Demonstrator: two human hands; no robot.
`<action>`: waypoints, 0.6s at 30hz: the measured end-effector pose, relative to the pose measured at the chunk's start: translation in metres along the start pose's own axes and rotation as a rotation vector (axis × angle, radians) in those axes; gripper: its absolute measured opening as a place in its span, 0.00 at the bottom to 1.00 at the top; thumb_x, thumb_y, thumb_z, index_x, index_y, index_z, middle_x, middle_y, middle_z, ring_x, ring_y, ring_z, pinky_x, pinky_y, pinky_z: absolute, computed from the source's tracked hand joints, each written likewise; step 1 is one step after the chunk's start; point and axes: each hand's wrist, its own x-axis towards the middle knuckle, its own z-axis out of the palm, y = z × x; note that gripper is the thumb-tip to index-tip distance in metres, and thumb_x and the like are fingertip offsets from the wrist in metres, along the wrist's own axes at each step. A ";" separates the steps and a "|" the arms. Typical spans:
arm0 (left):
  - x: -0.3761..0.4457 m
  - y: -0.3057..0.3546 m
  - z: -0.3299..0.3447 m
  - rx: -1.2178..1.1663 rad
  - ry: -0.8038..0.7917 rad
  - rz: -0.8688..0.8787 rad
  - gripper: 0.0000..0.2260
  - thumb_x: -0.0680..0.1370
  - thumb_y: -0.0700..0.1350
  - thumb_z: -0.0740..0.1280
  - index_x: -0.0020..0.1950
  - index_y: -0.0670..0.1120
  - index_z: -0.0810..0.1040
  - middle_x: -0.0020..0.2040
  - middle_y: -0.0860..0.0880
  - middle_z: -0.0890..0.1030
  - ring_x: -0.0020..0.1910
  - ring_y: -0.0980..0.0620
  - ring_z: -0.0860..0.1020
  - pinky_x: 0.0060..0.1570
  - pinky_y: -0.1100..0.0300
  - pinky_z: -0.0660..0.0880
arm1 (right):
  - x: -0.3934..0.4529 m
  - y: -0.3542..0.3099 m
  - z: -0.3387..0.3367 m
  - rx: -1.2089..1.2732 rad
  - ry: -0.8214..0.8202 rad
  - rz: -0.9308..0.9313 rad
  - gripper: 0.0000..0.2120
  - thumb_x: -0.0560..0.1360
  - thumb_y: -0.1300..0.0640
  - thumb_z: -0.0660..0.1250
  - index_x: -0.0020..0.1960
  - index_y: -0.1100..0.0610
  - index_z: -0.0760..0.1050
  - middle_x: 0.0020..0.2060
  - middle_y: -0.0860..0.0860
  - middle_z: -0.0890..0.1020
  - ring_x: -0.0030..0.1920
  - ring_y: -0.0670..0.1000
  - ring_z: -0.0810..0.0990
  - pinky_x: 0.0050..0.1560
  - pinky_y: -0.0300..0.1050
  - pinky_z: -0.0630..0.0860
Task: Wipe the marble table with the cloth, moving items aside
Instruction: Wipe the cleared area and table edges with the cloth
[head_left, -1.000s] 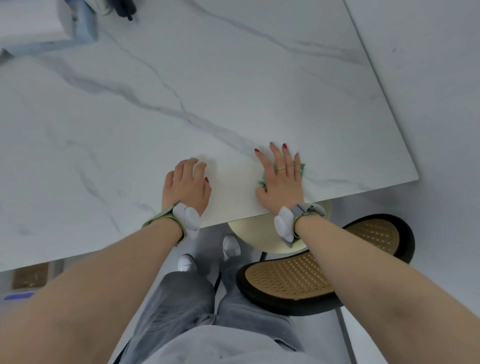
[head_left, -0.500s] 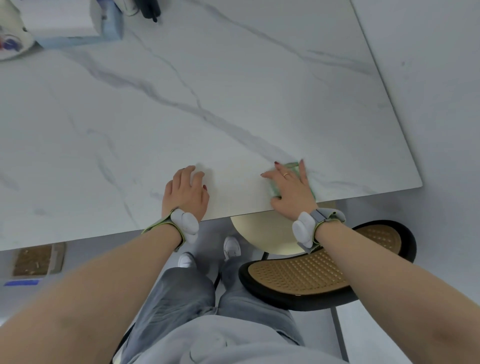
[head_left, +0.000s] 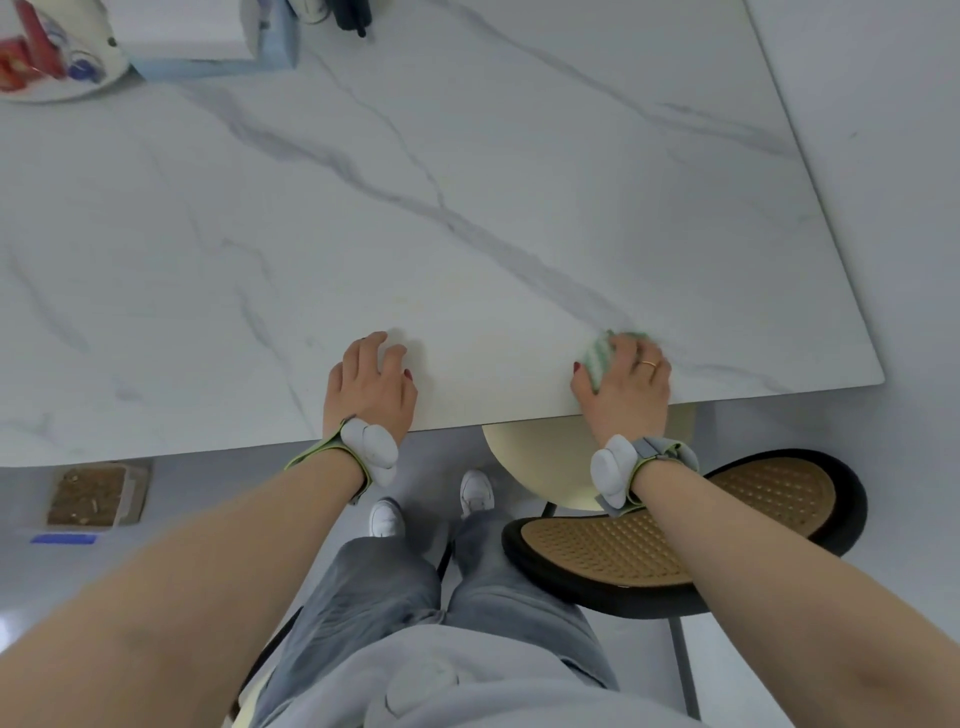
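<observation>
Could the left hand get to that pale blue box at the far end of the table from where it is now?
Probably, with a long stretch. The left hand rests at the near edge, and only bare table lies between it and the box. Nothing blocks the way.

Left hand (head_left: 370, 385) flat, fingers relaxed, right hand (head_left: 626, 387) curled, gripping
</observation>
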 end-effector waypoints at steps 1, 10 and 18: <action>0.000 -0.004 -0.001 -0.006 -0.001 -0.004 0.12 0.75 0.41 0.62 0.58 0.40 0.75 0.63 0.39 0.73 0.63 0.37 0.71 0.55 0.46 0.70 | -0.002 -0.005 0.001 0.028 -0.012 0.022 0.22 0.71 0.50 0.62 0.59 0.63 0.71 0.53 0.67 0.77 0.53 0.68 0.76 0.47 0.60 0.79; -0.012 -0.049 -0.013 -0.035 -0.031 -0.035 0.18 0.75 0.46 0.54 0.59 0.41 0.75 0.64 0.40 0.73 0.64 0.38 0.69 0.57 0.46 0.68 | -0.046 -0.069 0.032 0.014 -0.048 -0.105 0.27 0.77 0.47 0.48 0.72 0.55 0.67 0.71 0.61 0.66 0.72 0.65 0.62 0.70 0.61 0.62; -0.028 -0.102 -0.021 -0.025 -0.064 -0.089 0.15 0.77 0.41 0.60 0.63 0.40 0.71 0.66 0.41 0.70 0.67 0.39 0.65 0.62 0.47 0.64 | -0.098 -0.193 0.073 -0.020 -0.157 -0.340 0.25 0.76 0.48 0.51 0.69 0.55 0.71 0.67 0.61 0.72 0.68 0.64 0.69 0.65 0.61 0.69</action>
